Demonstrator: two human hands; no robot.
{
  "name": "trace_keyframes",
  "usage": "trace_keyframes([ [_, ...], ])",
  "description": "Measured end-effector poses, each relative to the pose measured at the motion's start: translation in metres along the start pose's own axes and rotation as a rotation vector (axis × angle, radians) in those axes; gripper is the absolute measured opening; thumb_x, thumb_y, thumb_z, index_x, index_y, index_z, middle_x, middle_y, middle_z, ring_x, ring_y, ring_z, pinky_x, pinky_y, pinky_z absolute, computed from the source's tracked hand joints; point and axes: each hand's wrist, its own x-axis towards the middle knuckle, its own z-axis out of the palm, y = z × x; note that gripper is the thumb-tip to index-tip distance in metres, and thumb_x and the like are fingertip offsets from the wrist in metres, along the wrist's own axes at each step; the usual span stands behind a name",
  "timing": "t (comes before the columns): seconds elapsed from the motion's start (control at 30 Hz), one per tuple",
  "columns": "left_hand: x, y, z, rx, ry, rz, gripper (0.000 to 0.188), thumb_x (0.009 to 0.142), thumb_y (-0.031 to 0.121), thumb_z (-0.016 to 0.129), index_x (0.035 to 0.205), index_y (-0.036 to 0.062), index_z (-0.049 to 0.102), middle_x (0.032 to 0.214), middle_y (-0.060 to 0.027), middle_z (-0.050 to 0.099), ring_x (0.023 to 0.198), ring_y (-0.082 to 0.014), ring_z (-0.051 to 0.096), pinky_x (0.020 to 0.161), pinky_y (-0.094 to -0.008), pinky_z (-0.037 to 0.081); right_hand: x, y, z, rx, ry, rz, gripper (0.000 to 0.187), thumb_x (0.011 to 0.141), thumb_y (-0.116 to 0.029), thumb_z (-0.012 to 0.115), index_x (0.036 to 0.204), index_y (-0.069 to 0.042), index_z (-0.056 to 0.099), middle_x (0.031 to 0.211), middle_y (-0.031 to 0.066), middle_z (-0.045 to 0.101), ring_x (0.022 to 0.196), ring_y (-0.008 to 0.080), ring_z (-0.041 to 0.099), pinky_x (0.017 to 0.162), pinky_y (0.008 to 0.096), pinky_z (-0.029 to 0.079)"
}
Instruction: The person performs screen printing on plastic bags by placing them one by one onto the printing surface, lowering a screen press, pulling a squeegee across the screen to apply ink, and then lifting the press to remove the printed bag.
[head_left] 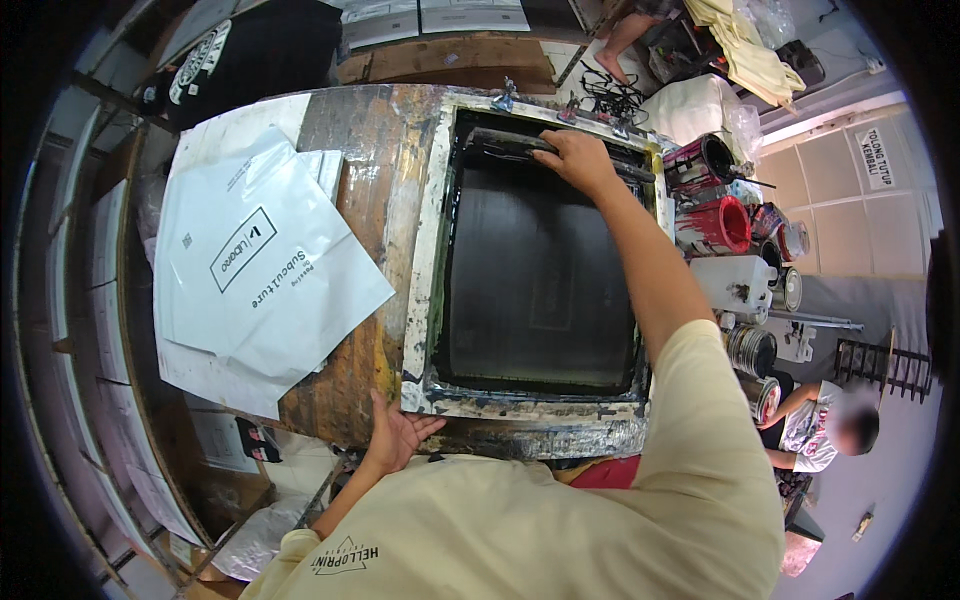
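A screen-printing frame [418,270] with a pale, ink-stained rim lies flat on the worktable, its dark mesh [540,290] facing up. Along the far end of the mesh rests a long black squeegee [495,146]. My right hand [578,162] is closed on it, the arm stretched across the frame's right side. Palm up and fingers spread, my left hand [402,432] holds nothing by the frame's near left corner at the table edge. White plastic bags [300,300] with black print lie in a loose pile left of the frame.
Ink cans, one a red-stained can [722,224], and a white jerrycan [735,285] crowd the right side. Metal clamps [507,95] sit at the frame's far edge. Shelves [110,320] stand at left. Another person [810,425] sits at the right; a bare leg [622,45] shows beyond the table.
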Motion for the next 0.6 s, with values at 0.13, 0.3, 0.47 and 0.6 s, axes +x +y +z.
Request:
trace_keyframes([
  [0.13,-0.016,-0.002,0.018,0.093,0.049,0.105,0.101,0.095,0.084,0.023,0.144,-0.0022,0.042,0.130,-0.0246,0.062,0.121,-0.0350,0.064,0.110,-0.0499,0.049,-0.027,-0.024,0.019,-0.062,0.090,0.052,0.037,0.094,-0.049,0.065,0.109,-0.015,0.069,0.099,0.0112,0.070,0.098,0.0345,0.068,0.081,0.0504,0.055],
  [0.3,-0.019,-0.004,0.008,0.130,-0.046,0.146,0.100,0.095,0.085,0.023,0.142,-0.0004,0.043,0.127,-0.0240,0.064,0.118,-0.0339,0.065,0.106,-0.0457,0.052,-0.120,-0.091,0.014,-0.014,0.143,0.038,0.030,0.091,-0.041,0.071,0.096,-0.012,0.067,0.095,0.0111,0.066,0.093,0.0341,0.066,0.075,0.0487,0.055],
  [0.47,-0.028,-0.003,0.020,0.175,-0.081,0.250,0.105,0.091,0.089,0.027,0.141,-0.0022,0.043,0.128,-0.0257,0.062,0.120,-0.0348,0.064,0.107,-0.0452,0.051,-0.249,-0.188,-0.028,0.031,0.062,0.078,0.034,0.088,-0.042,0.074,0.101,-0.013,0.064,0.092,0.0104,0.065,0.091,0.0342,0.067,0.072,0.0493,0.056],
  [0.6,-0.047,0.006,0.038,0.137,-0.093,0.299,0.109,0.089,0.090,0.029,0.140,-0.0052,0.044,0.129,-0.0269,0.061,0.121,-0.0360,0.063,0.107,-0.0455,0.051,-0.297,-0.230,-0.088,0.064,-0.025,0.111,0.036,0.090,-0.042,0.071,0.099,-0.009,0.061,0.094,0.0125,0.063,0.090,0.0345,0.066,0.074,0.0488,0.056],
])
